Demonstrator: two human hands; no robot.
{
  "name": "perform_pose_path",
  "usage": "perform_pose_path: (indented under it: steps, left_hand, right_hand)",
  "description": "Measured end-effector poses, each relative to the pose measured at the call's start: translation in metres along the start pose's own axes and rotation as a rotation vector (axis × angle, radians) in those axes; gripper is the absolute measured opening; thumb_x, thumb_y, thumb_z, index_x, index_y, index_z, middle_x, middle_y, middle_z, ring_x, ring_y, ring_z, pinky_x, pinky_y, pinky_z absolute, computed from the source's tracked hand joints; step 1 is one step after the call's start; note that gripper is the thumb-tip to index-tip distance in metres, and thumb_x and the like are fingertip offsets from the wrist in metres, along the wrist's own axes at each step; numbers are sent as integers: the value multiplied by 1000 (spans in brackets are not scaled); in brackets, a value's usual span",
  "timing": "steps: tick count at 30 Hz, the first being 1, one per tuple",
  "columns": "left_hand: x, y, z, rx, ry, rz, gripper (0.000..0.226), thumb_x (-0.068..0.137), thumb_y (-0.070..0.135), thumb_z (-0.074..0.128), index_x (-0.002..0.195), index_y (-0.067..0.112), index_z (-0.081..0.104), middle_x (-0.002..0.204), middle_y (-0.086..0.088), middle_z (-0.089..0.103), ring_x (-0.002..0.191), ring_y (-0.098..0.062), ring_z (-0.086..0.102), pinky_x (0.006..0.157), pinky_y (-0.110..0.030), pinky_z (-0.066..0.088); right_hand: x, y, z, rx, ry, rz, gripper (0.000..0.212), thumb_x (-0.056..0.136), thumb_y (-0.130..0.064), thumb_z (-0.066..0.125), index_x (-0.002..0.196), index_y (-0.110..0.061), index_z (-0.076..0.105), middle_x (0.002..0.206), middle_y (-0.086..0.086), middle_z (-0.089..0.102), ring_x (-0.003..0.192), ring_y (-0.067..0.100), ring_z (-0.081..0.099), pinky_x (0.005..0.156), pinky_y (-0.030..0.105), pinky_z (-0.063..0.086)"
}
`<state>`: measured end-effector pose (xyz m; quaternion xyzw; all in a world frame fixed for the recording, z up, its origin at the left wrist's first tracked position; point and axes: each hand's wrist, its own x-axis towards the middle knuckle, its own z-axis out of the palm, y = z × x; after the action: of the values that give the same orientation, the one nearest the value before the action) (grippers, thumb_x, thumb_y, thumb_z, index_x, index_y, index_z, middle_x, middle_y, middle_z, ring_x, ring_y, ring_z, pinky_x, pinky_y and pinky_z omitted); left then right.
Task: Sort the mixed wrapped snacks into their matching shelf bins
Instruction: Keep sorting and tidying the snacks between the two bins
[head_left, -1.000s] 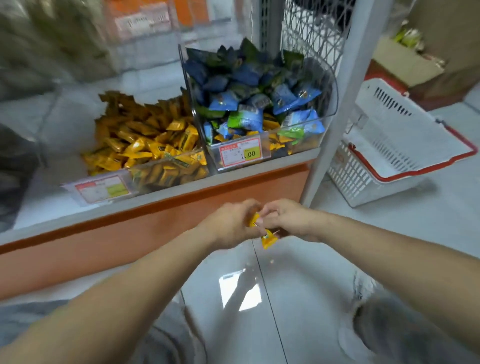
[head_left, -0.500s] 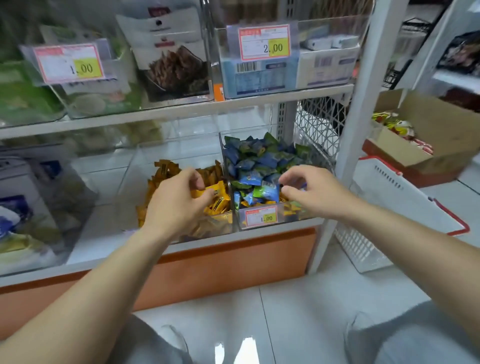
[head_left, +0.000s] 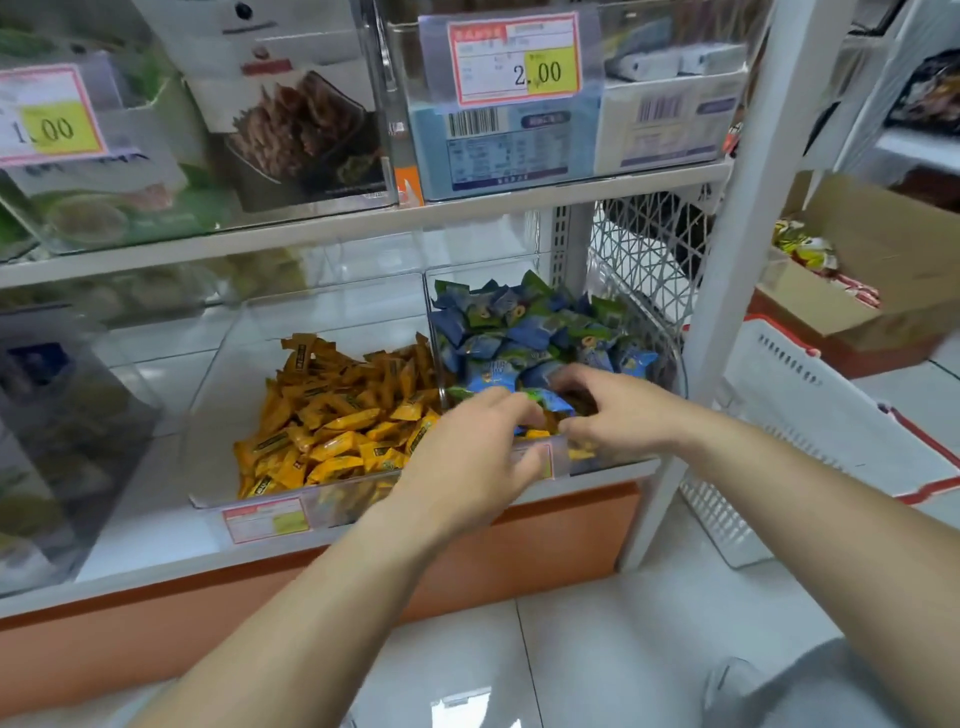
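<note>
On the low shelf, a clear bin (head_left: 337, 500) at the left holds a heap of yellow wrapped snacks (head_left: 332, 415). A second clear bin (head_left: 671, 364) beside it is piled with blue and green wrapped snacks (head_left: 519, 332), and a few stray yellow snacks (head_left: 535, 434) lie at its front. Both hands reach into the front of this right bin. My left hand (head_left: 478, 452) stretches its fingers onto the pile near the yellow strays. My right hand (head_left: 618, 415) curls its fingers down among the wrappers, and its fingertips are hidden.
A white shelf post (head_left: 727, 260) stands just right of the bins. On the floor beyond it are a white basket with red handles (head_left: 810, 395) and an open cardboard box (head_left: 883, 249). The upper shelf carries clear bins with price tags (head_left: 514, 60). An orange plinth (head_left: 545, 535) runs below.
Both hands rose from below the shelf edge, where they held a yellow snack. My left hand went over the yellow bin, then right into the blue bin. My right hand lowered into the pile.
</note>
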<state>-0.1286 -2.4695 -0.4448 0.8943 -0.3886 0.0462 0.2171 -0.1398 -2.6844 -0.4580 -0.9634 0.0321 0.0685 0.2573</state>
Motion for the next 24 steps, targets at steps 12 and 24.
perform_pose_path:
  steps: [12, 24]
  left_hand:
    - [34, -1, 34, 77, 59, -123, 52, 82, 44, 66, 130, 28, 56, 124, 4, 53, 120, -19, 41, 96, -35, 45]
    - [58, -5, 35, 150, -82, -69, 81, 61, 72, 56, 127, 25, 54, 124, 2, 51, 116, -23, 45, 97, -34, 41]
  right_hand:
    - [4, 3, -19, 21, 402, -43, 21, 89, -44, 60, 74, -30, 63, 69, -12, 65, 71, 10, 60, 56, 28, 38]
    - [1, 7, -23, -217, 400, -3, 23, 90, -19, 61, 112, -22, 66, 109, 7, 56, 103, 34, 61, 82, 39, 52]
